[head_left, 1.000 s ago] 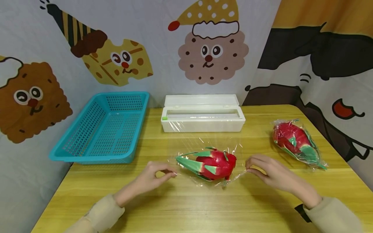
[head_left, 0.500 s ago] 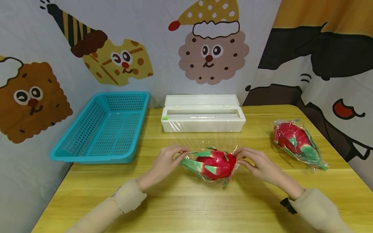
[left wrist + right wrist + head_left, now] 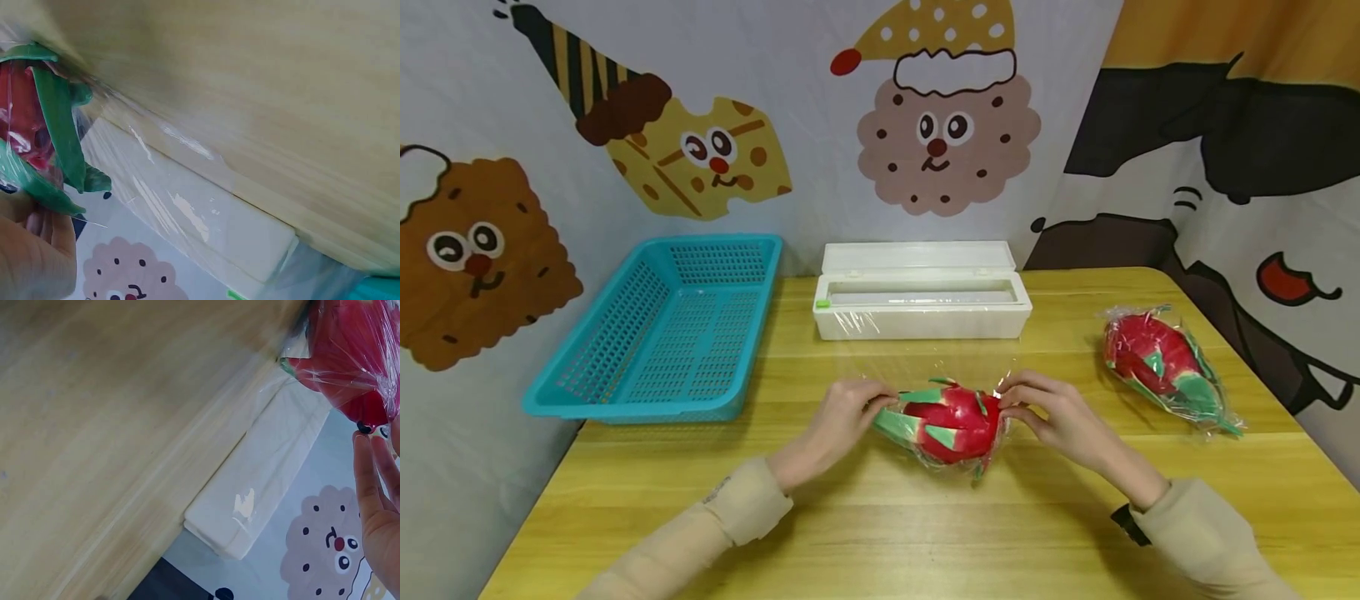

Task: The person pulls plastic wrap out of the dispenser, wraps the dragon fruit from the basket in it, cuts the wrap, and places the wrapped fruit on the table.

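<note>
A red dragon fruit with green scales lies mid-table, partly wrapped in clear cling film. The film runs back from the fruit to a white cling film dispenser with its lid raised. At the fruit's pointed green end, my left hand pinches film between thumb and fingers. My right hand pinches film against the round red end. In the right wrist view, creased film covers that end, and the fingertips are close to the fruit's tip. The left fingertips are partly hidden behind green scales in the left wrist view.
A second dragon fruit, wrapped in film, lies at the right of the wooden table. A blue perforated basket stands at the back left. Behind the table hangs a printed cloth.
Both hands have moved inward and slightly back, bringing the film's edges from beside the fruit up against its two ends. The fruit and dispenser have stayed in place.
</note>
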`<act>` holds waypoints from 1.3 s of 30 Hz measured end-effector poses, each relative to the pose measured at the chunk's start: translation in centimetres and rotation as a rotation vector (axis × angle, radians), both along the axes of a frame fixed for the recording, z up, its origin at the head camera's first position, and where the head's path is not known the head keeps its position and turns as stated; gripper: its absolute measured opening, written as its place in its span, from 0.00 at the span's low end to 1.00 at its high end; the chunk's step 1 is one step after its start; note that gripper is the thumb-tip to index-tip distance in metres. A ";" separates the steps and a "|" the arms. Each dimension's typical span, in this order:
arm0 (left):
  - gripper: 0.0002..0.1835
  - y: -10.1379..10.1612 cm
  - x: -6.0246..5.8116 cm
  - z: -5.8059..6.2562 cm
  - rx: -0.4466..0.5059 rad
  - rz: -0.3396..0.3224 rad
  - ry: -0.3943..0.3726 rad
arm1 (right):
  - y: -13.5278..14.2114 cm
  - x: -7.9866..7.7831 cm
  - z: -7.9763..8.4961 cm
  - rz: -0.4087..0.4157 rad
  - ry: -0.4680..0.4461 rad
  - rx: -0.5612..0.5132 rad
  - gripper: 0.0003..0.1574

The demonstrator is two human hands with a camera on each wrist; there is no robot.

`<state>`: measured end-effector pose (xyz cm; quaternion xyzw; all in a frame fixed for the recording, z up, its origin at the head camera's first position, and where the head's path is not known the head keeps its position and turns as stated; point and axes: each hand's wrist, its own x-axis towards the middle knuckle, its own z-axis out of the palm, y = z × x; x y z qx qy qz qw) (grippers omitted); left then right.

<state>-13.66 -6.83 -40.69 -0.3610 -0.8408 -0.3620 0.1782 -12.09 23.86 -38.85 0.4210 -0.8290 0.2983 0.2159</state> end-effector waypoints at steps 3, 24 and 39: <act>0.07 -0.4 0.3 -0.1 -0.049 -0.054 -0.026 | -0.1 0.1 0.0 -0.001 0.016 0.008 0.22; 0.19 -0.8 0.3 -0.3 -0.251 -0.035 -0.015 | -1.0 -1.2 0.5 -0.089 -0.003 0.039 0.19; 0.15 -0.4 -2.9 0.2 -0.151 -0.074 -0.200 | -1.3 -3.7 0.6 -0.187 0.028 0.174 0.20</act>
